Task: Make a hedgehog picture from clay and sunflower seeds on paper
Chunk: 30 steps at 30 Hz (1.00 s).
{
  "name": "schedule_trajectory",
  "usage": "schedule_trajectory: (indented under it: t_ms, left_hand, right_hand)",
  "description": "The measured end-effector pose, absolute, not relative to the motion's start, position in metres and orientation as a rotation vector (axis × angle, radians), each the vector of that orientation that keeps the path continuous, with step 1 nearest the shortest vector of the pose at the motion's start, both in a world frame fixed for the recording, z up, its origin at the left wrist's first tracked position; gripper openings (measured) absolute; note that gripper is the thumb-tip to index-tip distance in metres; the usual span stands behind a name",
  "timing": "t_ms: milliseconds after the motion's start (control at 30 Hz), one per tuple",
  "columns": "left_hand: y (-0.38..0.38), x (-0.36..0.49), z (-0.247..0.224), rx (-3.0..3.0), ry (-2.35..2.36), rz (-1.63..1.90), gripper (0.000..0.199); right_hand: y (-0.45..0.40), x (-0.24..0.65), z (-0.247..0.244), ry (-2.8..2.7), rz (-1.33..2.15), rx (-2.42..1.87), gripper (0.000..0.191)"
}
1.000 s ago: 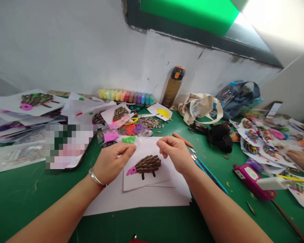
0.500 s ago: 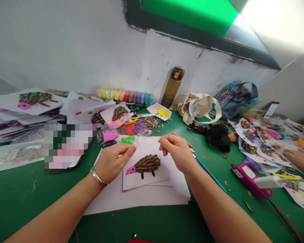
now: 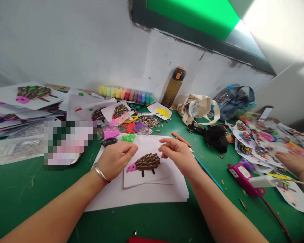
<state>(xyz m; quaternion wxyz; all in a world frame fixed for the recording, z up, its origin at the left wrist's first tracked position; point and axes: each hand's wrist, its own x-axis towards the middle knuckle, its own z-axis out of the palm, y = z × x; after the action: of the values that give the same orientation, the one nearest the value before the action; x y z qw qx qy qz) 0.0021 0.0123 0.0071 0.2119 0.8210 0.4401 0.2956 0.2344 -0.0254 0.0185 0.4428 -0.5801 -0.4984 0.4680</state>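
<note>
Flanking the seed-backed hedgehog (image 3: 147, 162), the left hand (image 3: 115, 160) and the right hand (image 3: 176, 155) were held apart from each other. The hedgehog was borne, pink head turned left, on a white card (image 3: 133, 182), which was laid over larger white sheets (image 3: 101, 203) on the green table (image 3: 111, 226). The left fingers were curled in, with the thumb brought close against them; whether anything small was pinched there could not be told. The right fingers were loosely bent, a narrow gap being left between thumb and forefinger; whether anything was held could not be told either. Green clay (image 3: 128, 138) was seen just beyond the left hand, and an orange tool (image 3: 181, 138) just beyond the right. Sunflower seeds (image 3: 148, 122) were heaped farther back.
</note>
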Motion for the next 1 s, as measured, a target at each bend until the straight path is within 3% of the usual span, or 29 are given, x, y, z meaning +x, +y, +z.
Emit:
schedule_trajectory:
  t_ms: [233,333,467,667,1000]
  left_hand:
    - [0.014,0.003,0.005,2.303,1.226,0.775,0.037]
    - [0.014,0.003,0.005,2.307,1.22,0.765,0.038]
    - [0.014,0.003,0.004,2.311,1.222,0.761,0.038]
    - [0.014,0.004,0.001,2.325,1.205,0.766,0.036]
    - [0.014,0.006,-0.001,2.384,1.177,0.76,0.036]
  right_hand:
    - [-0.031,0.238,0.004,-1.471,0.961,-1.536,0.02]
    - [-0.031,0.242,0.003,-1.602,0.818,-1.553,0.011]
    - [-0.033,0.243,0.001,-1.644,0.812,-1.597,0.02]
    - [-0.029,0.244,-0.005,-1.826,0.659,-1.482,0.014]
    - [-0.029,0.236,-0.014,-2.096,0.438,-1.463,0.022]
